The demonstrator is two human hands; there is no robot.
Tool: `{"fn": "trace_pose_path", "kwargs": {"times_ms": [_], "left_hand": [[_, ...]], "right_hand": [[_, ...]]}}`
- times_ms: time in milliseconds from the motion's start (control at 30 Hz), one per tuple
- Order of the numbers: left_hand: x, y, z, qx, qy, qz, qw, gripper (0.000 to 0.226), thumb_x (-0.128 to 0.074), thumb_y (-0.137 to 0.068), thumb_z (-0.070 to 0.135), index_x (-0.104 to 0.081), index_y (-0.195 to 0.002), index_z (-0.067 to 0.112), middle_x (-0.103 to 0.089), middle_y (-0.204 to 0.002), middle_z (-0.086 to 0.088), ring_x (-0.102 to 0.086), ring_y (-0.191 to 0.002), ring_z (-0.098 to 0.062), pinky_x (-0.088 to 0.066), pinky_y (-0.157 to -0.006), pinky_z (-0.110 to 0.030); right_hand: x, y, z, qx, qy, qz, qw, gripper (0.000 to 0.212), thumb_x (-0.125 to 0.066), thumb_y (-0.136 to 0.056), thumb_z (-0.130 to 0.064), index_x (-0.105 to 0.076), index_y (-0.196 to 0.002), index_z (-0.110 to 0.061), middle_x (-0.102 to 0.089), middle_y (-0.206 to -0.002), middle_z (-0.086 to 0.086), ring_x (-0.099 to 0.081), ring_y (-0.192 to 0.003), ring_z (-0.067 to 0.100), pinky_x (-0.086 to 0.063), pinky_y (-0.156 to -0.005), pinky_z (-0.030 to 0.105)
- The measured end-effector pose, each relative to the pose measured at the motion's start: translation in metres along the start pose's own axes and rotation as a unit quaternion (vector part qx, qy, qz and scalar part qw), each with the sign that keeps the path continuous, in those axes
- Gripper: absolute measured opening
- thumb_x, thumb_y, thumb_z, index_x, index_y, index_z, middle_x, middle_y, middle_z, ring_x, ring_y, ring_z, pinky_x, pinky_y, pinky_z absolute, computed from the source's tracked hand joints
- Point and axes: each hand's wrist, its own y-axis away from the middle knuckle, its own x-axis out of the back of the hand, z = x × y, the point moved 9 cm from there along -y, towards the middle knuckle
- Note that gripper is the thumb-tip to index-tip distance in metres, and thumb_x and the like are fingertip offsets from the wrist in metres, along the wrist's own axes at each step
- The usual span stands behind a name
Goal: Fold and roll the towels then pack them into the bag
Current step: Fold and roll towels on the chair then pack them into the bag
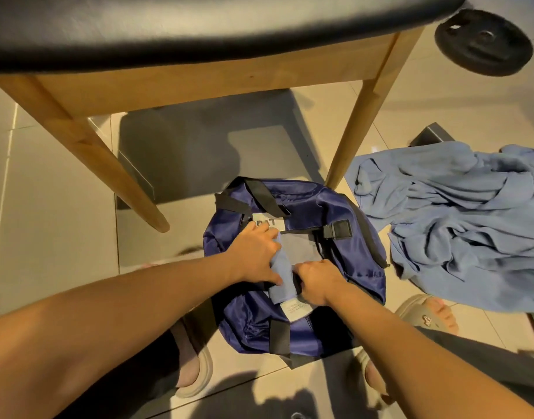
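Light-blue rolled towel (281, 278) lies across the open top of a navy-blue nylon duffel bag (355, 255), which sits on the beige tiled floor (48, 207) in the middle of the view. A white care label (296, 308) hangs from the roll's near end. Both hands are on the load. The left hand (255, 252) grips the roll from its 9 o'clock side, fingers curled over the top and thumb along the near edge. The right hand (317, 282) is closed in a fist at the roll's 3 o'clock side, its fingers curled round what looks like the dark edge of the bag's opening. At 3 o'clock from the bag, just beside it, a crumpled heap of light-blue towels (465, 225) is spread on the floor. At 12 o'clock stands a wooden chair with a black padded seat (199, 25), one leg touching down next to the bag. A black round weight plate (483, 42) lies on the floor at 1 o'clock, well apart. Beige slippers (196, 371) show at 6 o'clock.
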Motion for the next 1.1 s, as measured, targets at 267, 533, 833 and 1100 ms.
{"fn": "trace_pose_path", "kwargs": {"times_ms": [267, 533, 833, 1100], "left_hand": [[-0.007, 0.003, 0.002, 0.042, -0.019, -0.005, 0.999, 0.075, -0.061, -0.075, 0.077, -0.066, -0.122, 0.019, -0.052, -0.135, -0.005, -0.045, -0.120, -0.026, -0.033, -0.100, -0.041], [-0.001, -0.006, -0.001, 0.034, -0.004, -0.044, 0.998, 0.075, -0.069, -0.067, 0.077, -0.069, -0.114, 0.018, -0.057, -0.113, -0.001, -0.051, -0.104, -0.024, -0.041, -0.091, -0.036], [-0.003, -0.008, -0.004, 0.021, 0.034, -0.071, 0.997, 0.057, -0.072, -0.071, 0.072, -0.071, -0.097, 0.022, -0.055, -0.105, 0.000, -0.052, -0.099, -0.023, -0.042, -0.086, -0.036], [0.031, -0.023, -0.011, 0.009, 0.106, 0.001, 0.994, 0.036, -0.070, -0.081, 0.061, -0.070, -0.096, 0.027, -0.054, -0.088, 0.014, -0.055, -0.086, -0.014, -0.039, -0.069, -0.029]], "right_hand": [[0.002, 0.014, -0.006, 0.020, 0.060, -0.018, 0.998, 0.026, -0.064, -0.085, -0.026, -0.063, -0.108, -0.014, -0.067, -0.113, 0.013, -0.060, -0.110, 0.034, -0.035, -0.099, 0.044], [0.038, 0.049, 0.006, 0.061, -0.105, 0.096, 0.988, 0.007, -0.069, -0.076, -0.016, -0.076, -0.076, -0.020, -0.069, -0.081, -0.011, -0.059, -0.084, 0.015, -0.036, -0.079, 0.032], [0.032, 0.065, 0.039, -0.020, -0.230, 0.160, 0.960, 0.012, -0.073, -0.079, -0.010, -0.080, -0.072, -0.018, -0.072, -0.082, -0.007, -0.060, -0.087, 0.020, -0.051, -0.081, 0.036], [0.063, 0.083, 0.028, -0.026, -0.126, 0.255, 0.958, 0.023, -0.053, -0.099, -0.028, -0.069, -0.092, -0.013, -0.061, -0.097, 0.004, -0.060, -0.084, 0.028, -0.039, -0.063, 0.037]]}}
